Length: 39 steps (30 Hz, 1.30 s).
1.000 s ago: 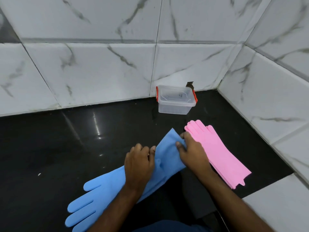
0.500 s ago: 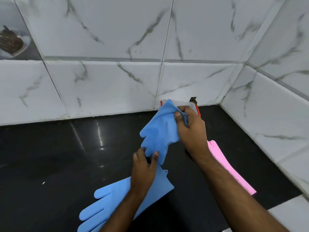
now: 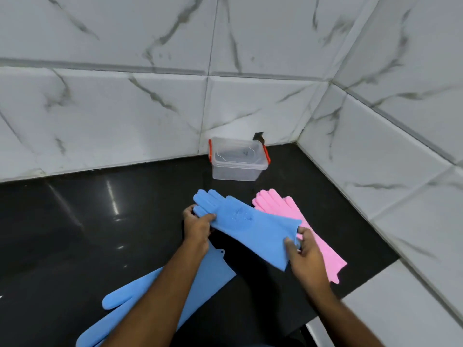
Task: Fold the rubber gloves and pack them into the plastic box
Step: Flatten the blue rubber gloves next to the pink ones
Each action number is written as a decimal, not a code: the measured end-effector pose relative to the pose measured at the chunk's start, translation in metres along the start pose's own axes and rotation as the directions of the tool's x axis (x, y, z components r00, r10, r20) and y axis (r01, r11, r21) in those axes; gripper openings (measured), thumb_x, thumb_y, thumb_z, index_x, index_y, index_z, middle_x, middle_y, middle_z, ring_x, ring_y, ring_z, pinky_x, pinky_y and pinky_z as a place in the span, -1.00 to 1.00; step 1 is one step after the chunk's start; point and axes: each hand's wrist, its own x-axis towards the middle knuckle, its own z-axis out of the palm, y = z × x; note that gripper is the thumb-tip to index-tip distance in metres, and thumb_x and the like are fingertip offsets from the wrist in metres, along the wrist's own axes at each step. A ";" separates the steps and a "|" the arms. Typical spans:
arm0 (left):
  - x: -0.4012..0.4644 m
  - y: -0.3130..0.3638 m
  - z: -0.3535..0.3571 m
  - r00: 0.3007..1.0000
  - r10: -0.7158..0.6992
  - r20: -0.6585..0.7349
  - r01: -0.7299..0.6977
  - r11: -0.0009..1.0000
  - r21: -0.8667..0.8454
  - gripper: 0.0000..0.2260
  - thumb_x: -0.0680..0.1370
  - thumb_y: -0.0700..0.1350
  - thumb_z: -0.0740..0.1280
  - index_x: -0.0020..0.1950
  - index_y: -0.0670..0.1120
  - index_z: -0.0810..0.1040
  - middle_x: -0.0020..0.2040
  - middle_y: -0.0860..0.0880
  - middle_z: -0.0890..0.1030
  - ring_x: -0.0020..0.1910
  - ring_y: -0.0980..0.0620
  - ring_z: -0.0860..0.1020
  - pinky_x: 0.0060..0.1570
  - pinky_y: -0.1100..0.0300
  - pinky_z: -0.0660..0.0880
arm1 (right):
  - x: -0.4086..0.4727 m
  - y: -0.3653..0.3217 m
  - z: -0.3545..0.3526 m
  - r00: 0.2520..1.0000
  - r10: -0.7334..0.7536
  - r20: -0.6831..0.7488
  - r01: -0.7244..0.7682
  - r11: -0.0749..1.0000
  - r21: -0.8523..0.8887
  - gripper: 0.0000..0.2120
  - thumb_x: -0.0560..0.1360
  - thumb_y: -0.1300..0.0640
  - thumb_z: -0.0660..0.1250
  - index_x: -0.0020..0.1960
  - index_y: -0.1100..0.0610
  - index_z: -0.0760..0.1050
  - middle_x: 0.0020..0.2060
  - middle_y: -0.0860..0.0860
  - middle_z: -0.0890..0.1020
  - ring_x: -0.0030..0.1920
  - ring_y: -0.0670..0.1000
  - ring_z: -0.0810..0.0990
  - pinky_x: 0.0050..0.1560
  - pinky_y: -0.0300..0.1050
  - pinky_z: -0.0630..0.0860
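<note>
A blue rubber glove [image 3: 248,222] is stretched flat between both hands just above the black counter. My left hand [image 3: 197,225] pinches its finger end, and my right hand [image 3: 304,251] grips its cuff end. A second blue glove [image 3: 200,284] lies flat on the counter under my left forearm, fingers toward the near left. Pink gloves [image 3: 315,236] lie to the right, partly covered by the held glove and my right hand. The clear plastic box [image 3: 236,171] with orange latches stands at the back by the wall; whether its lid is on I cannot tell.
The black polished counter [image 3: 87,234] ends at marble-tiled walls behind and on the right, forming a corner behind the box. A small dark object [image 3: 259,137] sits against the wall behind the box. A white tiled ledge [image 3: 400,309] borders the counter at the near right.
The top blue glove was lifted off the other one by my right hand, then lowered and spread out flat. My left hand left the lower glove and took the held glove's fingers.
</note>
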 end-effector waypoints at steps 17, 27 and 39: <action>-0.046 -0.005 -0.086 0.947 0.297 0.121 -0.125 -0.006 0.992 -0.66 0.55 0.14 0.41 0.22 -0.03 0.56 0.21 -0.07 0.58 0.23 -0.13 0.52 0.23 -0.05 0.39 | -0.019 -0.005 0.096 0.879 -0.064 0.473 0.315 0.821 -0.475 -0.69 0.58 -0.14 0.33 0.26 -0.05 0.48 0.08 -0.05 0.57 0.10 0.01 0.60 0.03 0.00 0.55; -0.055 0.009 -0.096 0.791 0.261 0.554 -0.600 0.508 0.617 -0.65 0.56 0.22 0.32 -0.20 -0.03 0.43 -0.35 0.08 0.48 -0.36 0.20 0.41 -0.32 0.22 0.40 | -0.010 -0.043 0.107 0.651 -0.081 0.755 0.125 0.992 -0.001 -0.69 0.53 -0.06 0.49 0.20 0.06 0.62 0.05 0.02 0.74 0.09 0.00 0.72 0.13 0.01 0.63; -0.040 0.008 -0.094 0.809 -0.015 0.588 -0.306 0.843 0.442 -0.70 0.44 0.11 0.60 -0.24 -0.06 0.59 -0.31 -0.02 0.64 -0.36 0.07 0.59 -0.38 0.20 0.50 | 0.031 -0.048 0.018 0.933 0.011 0.359 -0.106 0.963 0.247 -0.74 0.66 0.01 0.30 0.11 0.20 0.61 -0.03 0.18 0.75 0.02 0.27 0.72 0.10 0.23 0.63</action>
